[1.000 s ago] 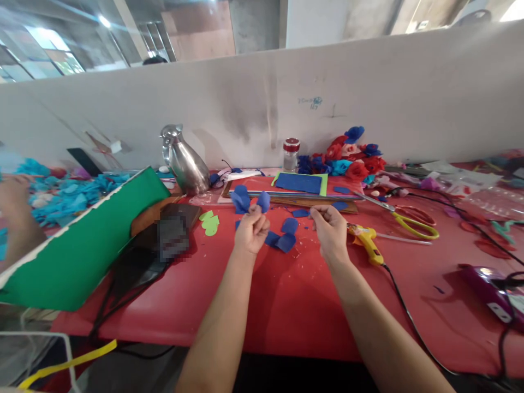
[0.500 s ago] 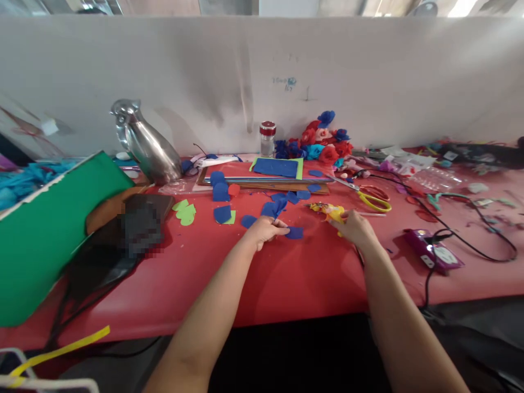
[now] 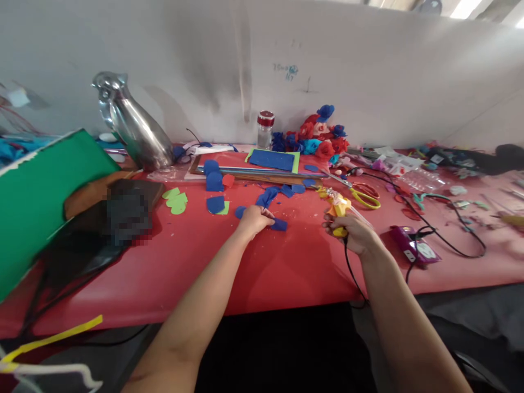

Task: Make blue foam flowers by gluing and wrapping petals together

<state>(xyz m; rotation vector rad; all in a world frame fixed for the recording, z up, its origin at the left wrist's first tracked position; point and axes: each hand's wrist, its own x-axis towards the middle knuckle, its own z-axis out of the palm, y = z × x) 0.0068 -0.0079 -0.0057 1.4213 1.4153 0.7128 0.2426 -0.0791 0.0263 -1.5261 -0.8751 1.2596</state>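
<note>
My left hand (image 3: 254, 220) is closed in a pinch on a small blue piece (image 3: 279, 224) that sticks out to the right of its fingertips, low over the red table (image 3: 282, 273). Farther right, my right hand (image 3: 351, 230) is wrapped round a yellow glue gun (image 3: 339, 207), its tip pointing up and left and a black cord hanging below. A twisted blue piece (image 3: 267, 196) lies just behind my left hand. More blue cut pieces (image 3: 215, 204) lie to the left, beside green petal shapes (image 3: 176, 201).
Yellow-handled scissors (image 3: 364, 196) lie beyond my right hand. A purple box (image 3: 413, 245) with black cables sits at the right. Behind stand a jar (image 3: 265, 130), paper flowers (image 3: 323, 134) and a metal jug (image 3: 135, 125). A black bag (image 3: 94, 234) and green board (image 3: 49, 191) are left.
My right hand has lifted the yellow glue gun off the table and now grips its handle. My left hand still pinches the blue piece. The view has tilted down and shifted slightly.
</note>
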